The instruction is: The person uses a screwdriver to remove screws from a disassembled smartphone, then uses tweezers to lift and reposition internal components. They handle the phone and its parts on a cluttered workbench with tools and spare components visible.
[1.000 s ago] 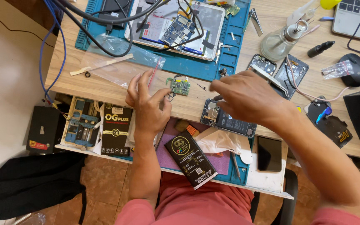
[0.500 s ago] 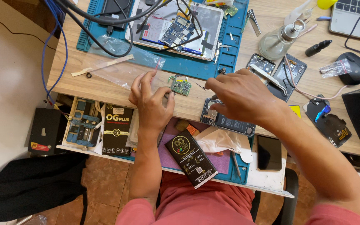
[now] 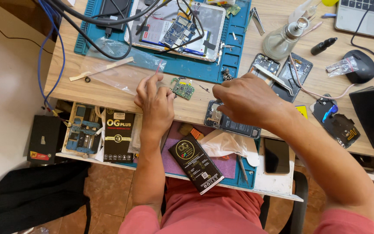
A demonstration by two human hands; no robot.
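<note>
Two bare hands at work over the wooden table edge. Left hand rests palm down, fingers bent, tips next to a small green circuit board; index and thumb seem pinched near a thin red bit, too small to tell what it is, so can't say if the left grip is closed on anything. Right hand hovers over an opened phone lying at the table edge; its fingertips curl under and are hidden, so the grip state can't be made out, nor whether a tool is in it. Hand covers approx. the upper half of that phone.

Count: 1 small board, just left of the right hand and just right of the left fingers, i.e. between both hands, touching neither as far as visible. 1 opened phone under the right hand; 2 more opened phone shells beyond it. 1 blue work mat w/ a larger opened device, top cut off by the frame. 1 glass bottle. 1 mouse. Laptop corner only, rest cropped.
</note>
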